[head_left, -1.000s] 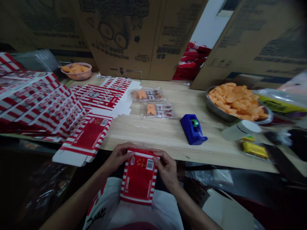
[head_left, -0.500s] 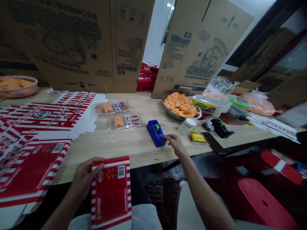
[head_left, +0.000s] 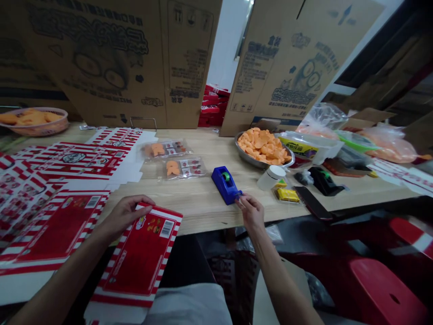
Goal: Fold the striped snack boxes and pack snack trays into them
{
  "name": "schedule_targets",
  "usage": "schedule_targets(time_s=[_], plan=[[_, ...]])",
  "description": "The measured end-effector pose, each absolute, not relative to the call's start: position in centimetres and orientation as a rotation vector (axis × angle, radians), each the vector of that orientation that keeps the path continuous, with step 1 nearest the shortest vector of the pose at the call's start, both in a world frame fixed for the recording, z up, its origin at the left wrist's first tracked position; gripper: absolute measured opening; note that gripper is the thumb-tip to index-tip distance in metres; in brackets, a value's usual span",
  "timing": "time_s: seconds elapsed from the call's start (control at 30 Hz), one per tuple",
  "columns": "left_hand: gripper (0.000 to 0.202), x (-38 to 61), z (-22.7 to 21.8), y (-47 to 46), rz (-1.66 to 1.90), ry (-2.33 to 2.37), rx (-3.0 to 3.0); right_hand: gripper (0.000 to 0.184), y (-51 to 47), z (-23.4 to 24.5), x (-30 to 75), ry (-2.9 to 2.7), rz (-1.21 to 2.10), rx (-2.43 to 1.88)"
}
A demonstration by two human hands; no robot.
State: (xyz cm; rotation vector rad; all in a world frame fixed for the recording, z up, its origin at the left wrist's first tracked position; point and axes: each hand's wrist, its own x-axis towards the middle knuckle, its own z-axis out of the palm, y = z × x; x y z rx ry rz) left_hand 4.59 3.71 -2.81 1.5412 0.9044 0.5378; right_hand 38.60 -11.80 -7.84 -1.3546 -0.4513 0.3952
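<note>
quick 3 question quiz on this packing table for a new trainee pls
1. Which hand has its fingertips at the front end of the blue tape dispenser?
2. True or false: the left hand holds a red-and-white striped carton.
3. The metal bowl beyond the dispenser holds: A) orange chips B) green apples C) white eggs

Key: 1 the right hand; 2 true; 3 A

L hand grips top edge of red-striped carton, thumb on its face. R hand pinches at front end of blue tape dispenser. White cup + yellow packet just beyond R hand; metal bowl of chips farther back.
</note>
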Motion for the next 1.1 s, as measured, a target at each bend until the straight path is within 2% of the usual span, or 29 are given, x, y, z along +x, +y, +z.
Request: schedule_targets(time_s=[0.2, 0.33, 0.4, 0.5, 0.57, 0.7, 0.8, 0.87, 0.97, 1.03, 1.1], plan=[[0.027, 5.6, -3.5, 5.1, 0.352, 0.693, 1.652, 0.028, -12.3, -10.4, 39.4, -0.442, 0.393, -1.329], [0.020, 6.7, -3.5, 5.2, 0.246, 0.575, 1.710, 0.027, -12.6, -9.4, 37.4, -0.485, 0.399, -1.332], [0.018, 7.1, -3.6, 5.1, 0.206, 0.508, 1.749, 0.022, -12.4, -7.8, 34.9, -0.733, 0.567, -1.366], [0.017, 7.8, -3.9, 4.7, 0.145, 0.425, 1.789, 0.021, -10.8, -5.0, 30.6, -1.395, 1.068, -1.354], [0.017, 8.2, -4.1, 4.4, 0.113, 0.398, 1.788, 0.020, -9.3, -3.8, 28.2, -1.717, 1.209, -1.319], [0.020, 8.3, -4.2, 4.0, 0.067, 0.339, 1.722, 0.015, -7.3, -3.3, 25.8, -1.901, 1.162, -1.363], [0.021, 7.8, -4.4, 3.9, 0.071, 0.361, 1.644, 0.019, -6.7, -3.7, 25.4, -1.946, 1.053, -1.485], [0.021, 7.4, -4.3, 3.8, 0.088, 0.391, 1.610, 0.021, -6.6, -4.1, 25.3, -1.894, 1.091, -1.554], [0.021, 7.1, -3.4, 3.4, 0.080, 0.345, 1.583, 0.031, -6.8, -4.9, 24.9, -1.580, 1.559, -1.415], [0.022, 7.1, -2.3, 3.0, 0.056, 0.263, 1.572, 0.049, -7.2, -5.6, 24.0, -1.257, 1.979, -1.109], [0.023, 6.9, -1.0, 2.7, 0.052, 0.200, 1.575, 0.067, -7.6, -6.1, 23.1, -0.957, 2.224, -0.820]])
